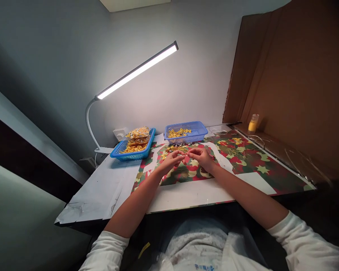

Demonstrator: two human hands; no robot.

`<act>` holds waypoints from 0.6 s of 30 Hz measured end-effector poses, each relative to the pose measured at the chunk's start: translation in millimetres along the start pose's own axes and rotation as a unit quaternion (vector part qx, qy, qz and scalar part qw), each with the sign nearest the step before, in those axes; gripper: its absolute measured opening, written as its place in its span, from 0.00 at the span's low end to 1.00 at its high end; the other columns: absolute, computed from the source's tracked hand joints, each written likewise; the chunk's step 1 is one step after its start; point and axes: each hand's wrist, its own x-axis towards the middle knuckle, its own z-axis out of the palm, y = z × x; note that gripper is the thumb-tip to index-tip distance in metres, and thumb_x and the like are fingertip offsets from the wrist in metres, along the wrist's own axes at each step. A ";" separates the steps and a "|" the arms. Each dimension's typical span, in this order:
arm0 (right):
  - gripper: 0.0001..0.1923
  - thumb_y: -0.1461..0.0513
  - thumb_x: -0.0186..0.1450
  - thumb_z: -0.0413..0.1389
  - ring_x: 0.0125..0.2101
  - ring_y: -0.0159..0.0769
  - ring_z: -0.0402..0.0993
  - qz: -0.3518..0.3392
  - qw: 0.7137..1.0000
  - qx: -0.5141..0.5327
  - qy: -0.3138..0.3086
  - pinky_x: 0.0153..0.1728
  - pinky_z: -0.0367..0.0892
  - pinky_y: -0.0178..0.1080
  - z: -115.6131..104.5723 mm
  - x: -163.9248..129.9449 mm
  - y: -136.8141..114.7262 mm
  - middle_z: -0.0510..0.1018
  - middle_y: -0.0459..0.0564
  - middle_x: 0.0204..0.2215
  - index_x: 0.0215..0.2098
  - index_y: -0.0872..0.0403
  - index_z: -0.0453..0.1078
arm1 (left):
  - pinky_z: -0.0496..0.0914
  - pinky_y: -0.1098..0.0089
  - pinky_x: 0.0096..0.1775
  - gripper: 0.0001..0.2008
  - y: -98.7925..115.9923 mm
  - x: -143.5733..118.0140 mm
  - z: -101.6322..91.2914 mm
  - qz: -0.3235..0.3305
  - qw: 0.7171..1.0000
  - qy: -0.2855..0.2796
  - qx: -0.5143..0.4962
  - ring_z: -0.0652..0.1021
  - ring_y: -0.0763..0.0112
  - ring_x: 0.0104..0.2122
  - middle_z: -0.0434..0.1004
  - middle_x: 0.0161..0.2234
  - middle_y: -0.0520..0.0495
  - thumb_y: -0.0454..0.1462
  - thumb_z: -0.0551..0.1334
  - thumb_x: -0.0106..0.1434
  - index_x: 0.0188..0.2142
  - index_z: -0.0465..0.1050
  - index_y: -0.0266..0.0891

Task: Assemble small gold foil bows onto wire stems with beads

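White sleeves sit nearest to me, and past them I see the left hand and the right hand over the bright patterned cover, fingertips close to each other, though I can't tell if they pinch anything (it's too tiny from where I sit). Just past the hands, little gold pieces lie on the cover, with a purple-blue basket of more gold bits behind and a bright blue basket to the left. Farther up, a long lamp shines by the wall.
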 end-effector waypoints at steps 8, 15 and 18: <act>0.08 0.57 0.57 0.58 0.26 0.33 0.67 -0.074 0.990 -0.119 0.018 0.28 0.63 0.38 0.1 -3.1 3.3 0.75 0.47 0.24 0.25 0.53 0.73 | 0.58 0.80 0.20 0.14 -3.4 7.3 0.0 -0.044 0.977 0.037 -0.207 0.65 0.84 0.17 0.64 0.18 0.55 0.41 0.67 0.55 0.23 0.67 0.34; 0.06 0.61 0.59 0.56 0.25 0.34 0.66 -0.165 0.963 -0.208 -0.054 0.29 0.62 0.39 4.7 -14.0 -4.9 0.73 0.47 0.23 0.28 0.52 0.75 | 0.61 0.83 0.20 0.11 -8.6 11.6 -2.1 -0.067 0.968 0.058 -0.237 0.67 0.86 0.19 0.71 0.24 0.52 0.37 0.70 0.52 0.29 0.73 0.32; 0.07 0.61 0.60 0.56 0.25 0.34 0.66 -0.174 0.957 -0.226 -0.053 0.29 0.61 0.39 2.1 -13.6 -6.4 0.73 0.47 0.23 0.27 0.52 0.75 | 0.58 0.83 0.18 0.11 -13.0 13.3 -8.3 -0.076 0.965 0.056 -0.245 0.64 0.87 0.17 0.72 0.25 0.52 0.37 0.70 0.52 0.32 0.74 0.33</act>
